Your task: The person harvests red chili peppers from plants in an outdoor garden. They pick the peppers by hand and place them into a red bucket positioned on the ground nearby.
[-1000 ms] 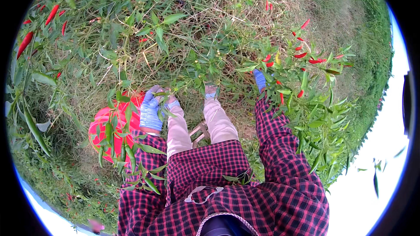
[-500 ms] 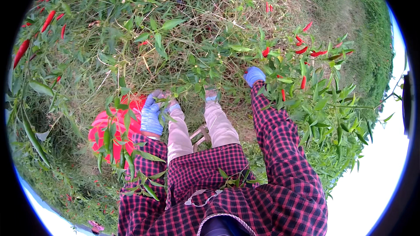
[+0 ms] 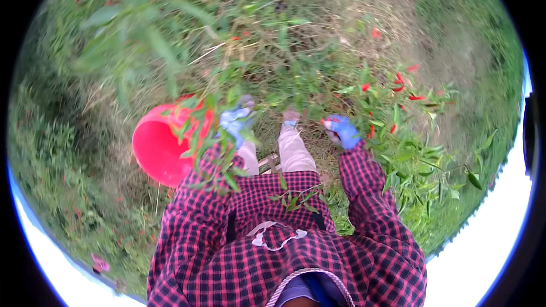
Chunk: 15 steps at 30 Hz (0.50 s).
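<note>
My right hand [image 3: 343,131], in a blue glove, is closed with a small red chili pepper [image 3: 325,121] at its fingertips. Beside it grows a chili plant [image 3: 392,119] bearing several red pods. My left hand [image 3: 234,121], gloved the same way, is in front of my left leg, just right of a red bucket [image 3: 159,150]. Leaves and motion blur cover its fingers, so their grip is unclear. The bucket is tilted, with its mouth toward me, and leafy stems hang across its right side.
Blurred chili foliage [image 3: 136,17] fills the upper left, close to the camera. Dry grass [image 3: 364,5] covers the ground ahead. A wooden stool [image 3: 269,164] shows between my legs. A leafy sprig [image 3: 298,198] lies across my checked shirt.
My right hand has drawn back toward me from the plant, with a red chili at its fingertips. The left hand sits further right in view. The view has shifted, exposing more of the bucket.
</note>
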Available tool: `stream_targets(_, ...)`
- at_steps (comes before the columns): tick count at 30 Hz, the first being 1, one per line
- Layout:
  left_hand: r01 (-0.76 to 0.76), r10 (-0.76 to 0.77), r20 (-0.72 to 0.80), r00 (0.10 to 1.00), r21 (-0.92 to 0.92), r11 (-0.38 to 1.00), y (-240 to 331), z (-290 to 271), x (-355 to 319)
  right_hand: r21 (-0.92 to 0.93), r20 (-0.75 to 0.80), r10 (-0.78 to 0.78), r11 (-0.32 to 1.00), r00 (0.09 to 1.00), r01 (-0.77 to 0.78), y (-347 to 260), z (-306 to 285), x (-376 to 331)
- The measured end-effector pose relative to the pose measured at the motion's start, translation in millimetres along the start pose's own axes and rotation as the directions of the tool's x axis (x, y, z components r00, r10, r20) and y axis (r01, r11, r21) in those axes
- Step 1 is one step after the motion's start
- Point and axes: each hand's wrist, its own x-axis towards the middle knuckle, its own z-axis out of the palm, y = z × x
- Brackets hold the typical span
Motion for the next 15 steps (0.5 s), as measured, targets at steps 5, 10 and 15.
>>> stream_targets(5, -0.022, 0.022, -0.095, 0.995, 0.007, 1.000, -25.5, -36.3, -35.8, -0.026, 0.553, 0.087, 0.996, 0.828, -0.087, -33.1, 89.1, -55.4)
stream_targets(10, 0.063, -0.038, -0.205, 0.978, 0.118, 0.991, -43.6, -80.0, -94.1, -0.345, 0.729, -0.026, 0.849, 0.684, 0.400, -45.9, 246.9, -62.4)
stream_targets(15, 0.266, -0.177, -0.347, 0.921, 0.227, 0.937, -45.1, -124.4, -142.7, -0.662, 0.552, -0.510, 0.213, 0.660, 0.719, -50.4, 294.8, -43.6)
